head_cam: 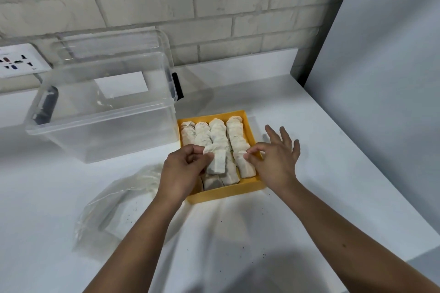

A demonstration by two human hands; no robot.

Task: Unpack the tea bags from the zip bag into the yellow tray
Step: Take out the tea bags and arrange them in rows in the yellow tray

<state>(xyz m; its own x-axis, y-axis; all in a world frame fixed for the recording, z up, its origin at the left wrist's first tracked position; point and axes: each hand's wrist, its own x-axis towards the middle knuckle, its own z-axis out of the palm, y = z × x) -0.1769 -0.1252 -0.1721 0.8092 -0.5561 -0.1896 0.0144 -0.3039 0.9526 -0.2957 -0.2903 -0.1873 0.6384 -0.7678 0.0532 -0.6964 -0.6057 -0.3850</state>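
Head view: left hand [182, 170] and right hand [276, 162] pinch tea bags [217, 162] over tray [226, 191].

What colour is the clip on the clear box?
Black, seen in the head view: the clip on the clear box.

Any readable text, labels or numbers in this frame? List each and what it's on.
No legible text.
Wall socket plate: small dark mark by its lower right corner, too blurred to read.
Tea bags, yellow tray, zip bag, clear box: no print visible.
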